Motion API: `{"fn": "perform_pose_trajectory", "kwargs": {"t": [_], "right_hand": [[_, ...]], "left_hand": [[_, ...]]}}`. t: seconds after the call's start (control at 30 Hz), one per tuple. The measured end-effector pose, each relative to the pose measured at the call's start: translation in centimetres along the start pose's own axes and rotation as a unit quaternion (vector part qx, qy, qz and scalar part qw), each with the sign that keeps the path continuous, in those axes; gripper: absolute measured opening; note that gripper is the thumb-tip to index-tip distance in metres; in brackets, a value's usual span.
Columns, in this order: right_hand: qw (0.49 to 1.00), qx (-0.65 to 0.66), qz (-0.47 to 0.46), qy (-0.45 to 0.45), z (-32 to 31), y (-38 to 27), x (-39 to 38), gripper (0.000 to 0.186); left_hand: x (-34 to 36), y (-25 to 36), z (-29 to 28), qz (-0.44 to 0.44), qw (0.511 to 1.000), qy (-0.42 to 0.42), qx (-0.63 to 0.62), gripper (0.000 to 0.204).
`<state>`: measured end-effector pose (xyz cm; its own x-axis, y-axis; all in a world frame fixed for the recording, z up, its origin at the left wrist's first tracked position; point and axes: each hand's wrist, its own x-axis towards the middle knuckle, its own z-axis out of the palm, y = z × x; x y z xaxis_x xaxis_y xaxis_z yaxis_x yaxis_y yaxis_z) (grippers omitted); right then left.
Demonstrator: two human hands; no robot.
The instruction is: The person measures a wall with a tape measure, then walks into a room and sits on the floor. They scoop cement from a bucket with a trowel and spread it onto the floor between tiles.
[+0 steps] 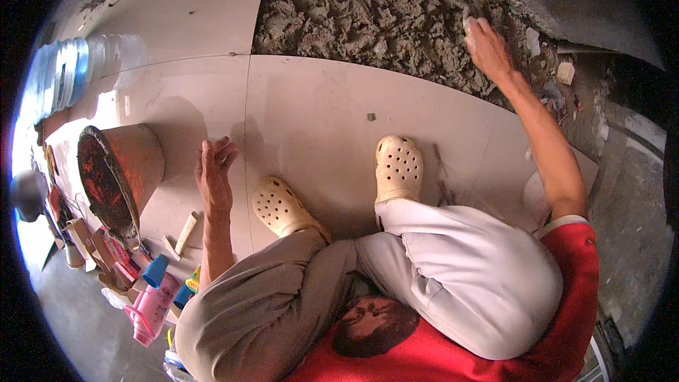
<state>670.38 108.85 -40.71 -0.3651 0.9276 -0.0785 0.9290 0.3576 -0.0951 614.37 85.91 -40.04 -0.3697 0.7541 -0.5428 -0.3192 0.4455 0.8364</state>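
Observation:
My right hand (488,49) reaches out over a bed of rough grey wet mortar (353,14) at the far side. Its fingers are closed round the pale handle of what looks like a trowel (467,22), whose blade blends into the mortar. My left hand (216,159) hovers above the light floor tiles (311,113), fingers loosely bent and apart, holding nothing. Close by on its left, a mortar-stained bucket (138,163) lies tipped with its mouth facing left. The mortar borders the straight edges of the laid tiles.
My feet in cream clogs (399,166) rest on the tiles. At lower left are a pink flask (152,308), a blue cup (155,270), wood strips (185,233) and assorted tools. Rubble, including a pale chunk (565,73), lies along the right wall.

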Motion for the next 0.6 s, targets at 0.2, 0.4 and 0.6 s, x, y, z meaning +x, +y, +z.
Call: {"fn": "perform_pose_trajectory", "kwargs": {"t": [0.2, 0.4, 0.6], "right_hand": [[0.997, -0.042, -0.024, -0.067, -0.5, 0.8, -6.3, 0.035], [0.991, -0.049, 0.010, -0.127, -0.9, 0.5, -10.7, 0.036], [0.996, -0.087, 0.004, -0.030, -3.7, 2.4, -11.8, 0.034]], "left_hand": [[-0.5, -0.2, -0.4, -0.006, 0.999, 0.022, -0.024, 0.041], [-0.3, -0.7, -0.7, -0.008, 1.000, 0.001, -0.012, 0.041], [-0.1, -1.3, -2.3, -0.008, 1.000, 0.005, 0.004, 0.046]]}}
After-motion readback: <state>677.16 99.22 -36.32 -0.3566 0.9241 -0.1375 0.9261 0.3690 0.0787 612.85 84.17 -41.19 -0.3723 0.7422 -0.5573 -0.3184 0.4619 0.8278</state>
